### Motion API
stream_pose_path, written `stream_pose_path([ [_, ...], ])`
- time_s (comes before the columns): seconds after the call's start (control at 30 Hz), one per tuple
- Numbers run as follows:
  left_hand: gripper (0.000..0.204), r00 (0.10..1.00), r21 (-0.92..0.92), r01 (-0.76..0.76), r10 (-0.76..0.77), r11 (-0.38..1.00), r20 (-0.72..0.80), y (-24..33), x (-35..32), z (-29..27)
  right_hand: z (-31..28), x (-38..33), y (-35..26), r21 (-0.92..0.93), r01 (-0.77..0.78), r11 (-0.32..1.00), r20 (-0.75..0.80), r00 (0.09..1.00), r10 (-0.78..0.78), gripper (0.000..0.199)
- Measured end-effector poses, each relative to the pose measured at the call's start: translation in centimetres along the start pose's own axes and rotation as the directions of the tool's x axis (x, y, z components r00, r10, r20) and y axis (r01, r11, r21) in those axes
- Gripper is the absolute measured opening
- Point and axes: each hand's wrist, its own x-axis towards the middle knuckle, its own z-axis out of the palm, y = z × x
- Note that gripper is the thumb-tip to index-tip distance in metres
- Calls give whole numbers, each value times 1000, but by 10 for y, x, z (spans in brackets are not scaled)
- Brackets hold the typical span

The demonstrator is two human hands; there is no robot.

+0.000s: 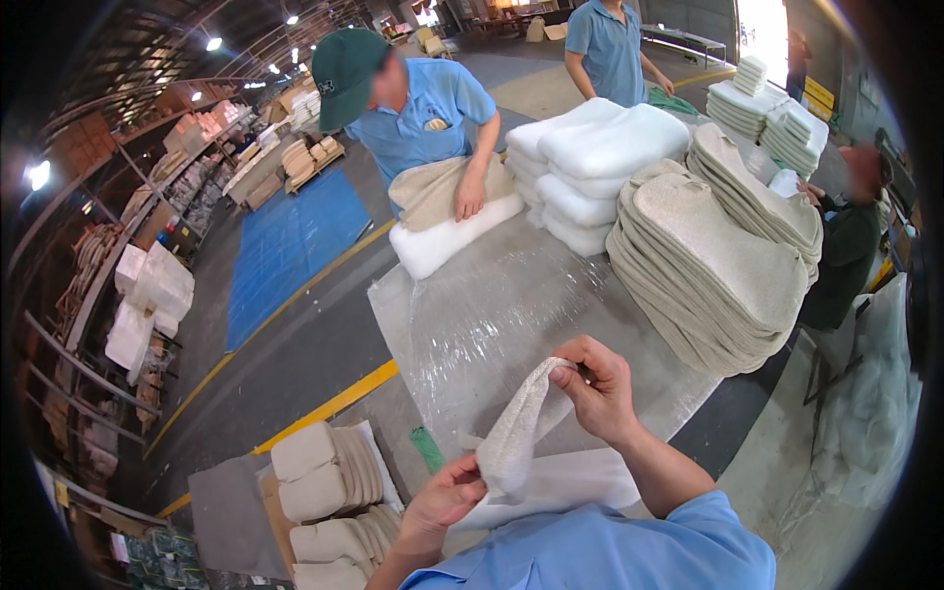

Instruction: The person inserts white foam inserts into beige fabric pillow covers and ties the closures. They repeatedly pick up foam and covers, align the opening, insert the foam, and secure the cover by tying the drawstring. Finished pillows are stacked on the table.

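Observation:
A beige woven fabric cover [519, 433] is stretched between my hands, folded and slanting over the table's near edge. My left hand [447, 500] pinches its lower end, close to my body. Higher up and to the right, my right hand [598, 388] grips the upper end between thumb and fingers. Below the cover, against my shirt, lies a white padding piece [580, 482], partly hidden by the cover. The plastic-covered table [492, 315] extends in front of me. A large stack of beige covers [708, 265] stands to the right of my right hand.
White cushion pads [610, 147] are piled at the table's far side. Across from me, a co-worker [423, 128] presses a beige cover onto a white pad [452, 236]. Finished-looking beige cushions [324, 472] stand at lower left. Another person [851, 236] works at right.

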Motion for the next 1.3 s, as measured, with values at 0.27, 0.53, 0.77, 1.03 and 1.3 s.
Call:
stream_pose_path([
  [0.27,45,996,-36,-18,21,999,91,9,14,8,-7,0,5,66,-26,998,-80,996,31,10],
  [0.53,35,945,-182,-324,326,928,-24,24,31,-9,-17,-2,11,140,0,990,-47,999,6,16],
  [0.77,37,921,-304,-387,382,870,-81,46,66,28,-56,-47,89,236,-344,909,-53,929,366,17],
  [1.03,58,898,-284,-372,420,884,133,57,53,71,-60,-20,14,-171,-314,934,389,850,356,60],
  [1.3,34,899,-356,-397,437,846,36,62,36,60,-78,-26,-39,-211,-216,953,214,941,261,18],
])
